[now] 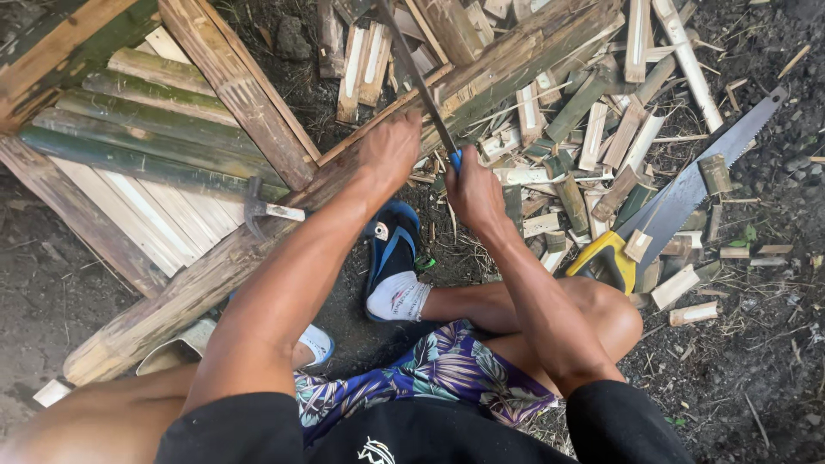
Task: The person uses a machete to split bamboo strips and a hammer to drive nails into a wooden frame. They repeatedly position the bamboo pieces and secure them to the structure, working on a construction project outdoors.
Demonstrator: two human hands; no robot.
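A long split bamboo pole (215,266) runs diagonally from lower left to upper right. My left hand (391,150) presses down on it, fingers closed over its top. My right hand (471,191) grips the blue handle of a long dark blade (412,69), which slants up and to the left across the pole. My bent knee (614,314) and a foot in a blue sandal (393,245) are just below the pole.
A claw hammer (258,209) lies on flat bamboo slats at left. A handsaw with a yellow handle (679,202) lies at right among several short bamboo offcuts (593,129). Green bamboo strips (146,129) are stacked at upper left. Dark dirt ground surrounds everything.
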